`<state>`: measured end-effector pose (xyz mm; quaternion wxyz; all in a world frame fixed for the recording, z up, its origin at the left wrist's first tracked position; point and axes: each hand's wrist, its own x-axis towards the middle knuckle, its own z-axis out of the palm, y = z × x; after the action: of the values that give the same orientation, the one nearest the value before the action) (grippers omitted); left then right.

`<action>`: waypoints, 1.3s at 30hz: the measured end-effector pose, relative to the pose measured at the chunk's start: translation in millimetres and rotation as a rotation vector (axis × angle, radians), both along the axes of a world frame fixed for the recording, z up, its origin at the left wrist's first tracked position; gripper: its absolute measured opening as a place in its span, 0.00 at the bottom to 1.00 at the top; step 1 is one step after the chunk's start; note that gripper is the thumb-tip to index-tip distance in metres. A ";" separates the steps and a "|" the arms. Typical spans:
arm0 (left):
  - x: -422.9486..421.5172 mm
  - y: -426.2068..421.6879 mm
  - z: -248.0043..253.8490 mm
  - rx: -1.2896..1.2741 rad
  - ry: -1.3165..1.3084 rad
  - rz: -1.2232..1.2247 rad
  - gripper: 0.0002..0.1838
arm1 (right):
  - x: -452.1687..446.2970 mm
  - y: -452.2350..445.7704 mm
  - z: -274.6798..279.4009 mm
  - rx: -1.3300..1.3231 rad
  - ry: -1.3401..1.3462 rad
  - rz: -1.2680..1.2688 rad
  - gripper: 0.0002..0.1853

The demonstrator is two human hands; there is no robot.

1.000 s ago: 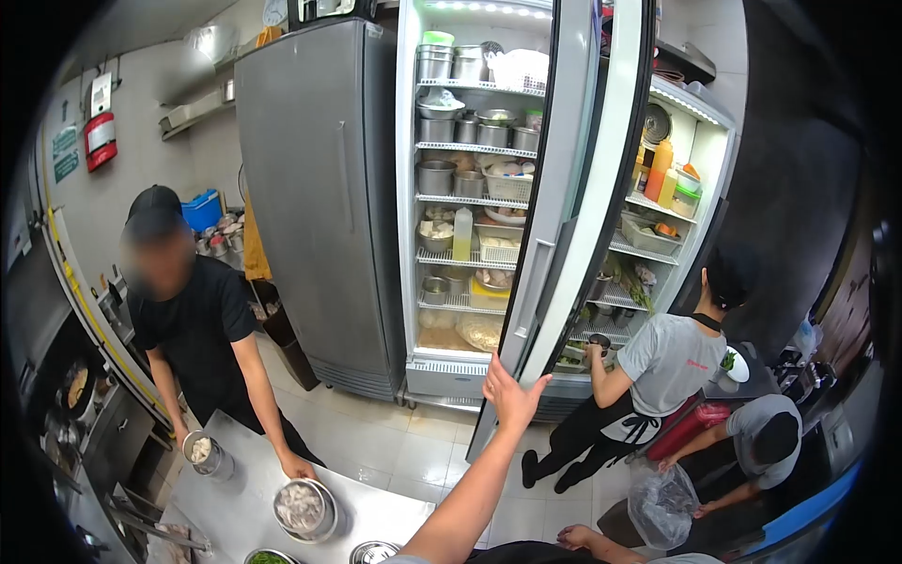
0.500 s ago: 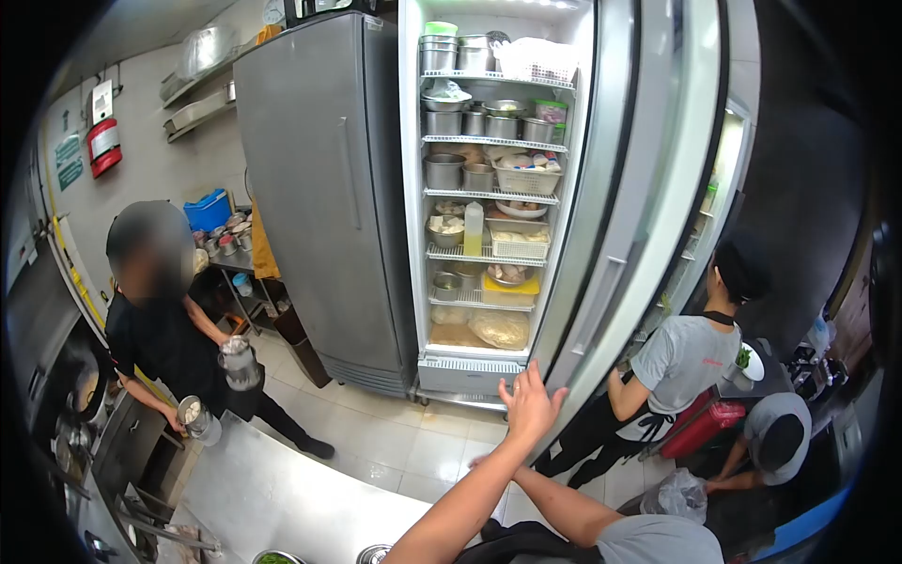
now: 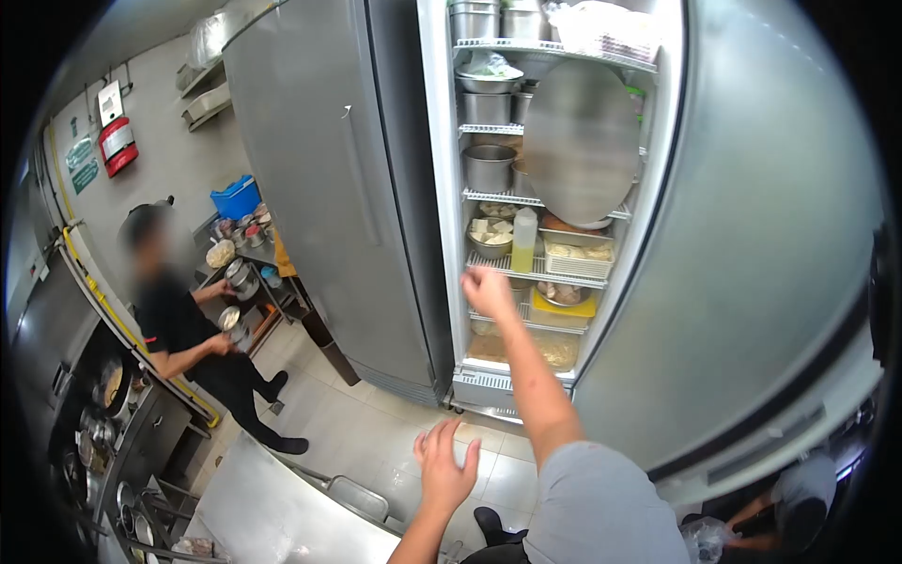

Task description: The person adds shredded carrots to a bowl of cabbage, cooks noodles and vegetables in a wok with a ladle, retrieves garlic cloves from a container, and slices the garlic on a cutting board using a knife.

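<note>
"Grey sleeve (image 3: pixel 601 498) stretched forward: where's the right hand (image 3: pixel 489 293)?"

"Newly raised to a shelf (image 3: pixel 564 278) of the refrigerator (image 3: pixel 445 188), before its front edge near the left end. The fingers curl inward; I can't tell whether they pinch or touch anything."

"And the left hand (image 3: pixel 446 465)?"

"It has come away from the door (image 3: pixel 752 235): fingers spread, holding nothing, above the floor (image 3: pixel 376 437) just past the bench's (image 3: pixel 291 508) edge. With the door wide open, the shelves look within reach."

"What's nearest the right hand?"

"On that shelf, a metal bowl (image 3: pixel 490 250) of white blocks (image 3: pixel 490 229) and, just right of it, a bottle (image 3: pixel 524 246)."

"How does the bottle look?"

"Upright, see-through, yellow liquid in its lower part."

"Farther out?"

"Beyond the bench's far corner, a co-worker (image 3: pixel 178 320) holds two metal containers (image 3: pixel 241 280)."
</note>
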<state>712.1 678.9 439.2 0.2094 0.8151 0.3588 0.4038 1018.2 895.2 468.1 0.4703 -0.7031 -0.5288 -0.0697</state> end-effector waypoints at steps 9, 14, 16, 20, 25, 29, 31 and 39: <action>-84.1 -2.1 -108.8 -0.385 0.187 0.339 0.18 | 143.6 153.8 146.5 -0.011 -0.309 -0.323 0.26; -86.4 -16.8 -146.1 -0.448 0.243 0.421 0.24 | 169.6 178.1 109.1 0.190 -0.418 -0.279 0.22; -81.2 -17.6 -136.4 -0.425 0.201 0.415 0.21 | 168.3 176.9 106.1 0.220 -0.428 -0.280 0.22; -70.5 -4.3 -121.0 -0.437 0.189 0.398 0.19 | 169.3 177.3 105.3 0.259 -0.457 -0.287 0.22; -72.3 11.6 -123.9 -0.399 0.221 0.388 0.20 | 149.7 158.3 109.9 0.411 -0.496 -0.226 0.27; -69.3 13.3 -130.9 -0.489 0.093 0.367 0.20 | 109.9 116.8 80.0 0.421 -0.422 -0.039 0.18; -74.5 16.2 -147.9 -0.530 -0.037 0.376 0.18 | 86.4 89.5 44.2 0.334 -0.339 0.041 0.14; -108.6 -54.5 -129.5 -0.643 0.057 0.299 0.23 | 16.1 -42.4 -336.9 -0.949 -0.461 0.712 0.25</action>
<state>603.5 624.4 309.7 0.3837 0.6571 0.5884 0.2733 1034.4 852.9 131.2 -0.0239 -0.5831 -0.7910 0.1833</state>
